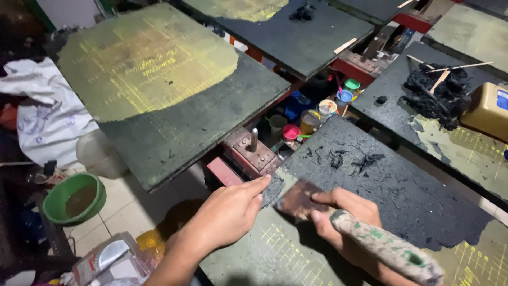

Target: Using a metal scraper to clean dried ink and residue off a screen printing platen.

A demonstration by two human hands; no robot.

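Gripping a scraper (338, 217) tight, the right hand (346, 217) set its blade on the board (413, 196); the left hand (227, 214) lay flat, empty, beside it.

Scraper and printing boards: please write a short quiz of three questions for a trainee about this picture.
1. True or false: the right hand holds the scraper by its paint-spotted handle.
2. Where does the left hand rest? A) in the green bowl B) on the near board's edge C) on the yellow canister
3. Fill in: the scraper's blade lies at the edge of the ____ coating on the near board.

Key: 1 true. 2 B; the green bowl stands on the floor, the yellow canister on the right-hand board. 3 black.
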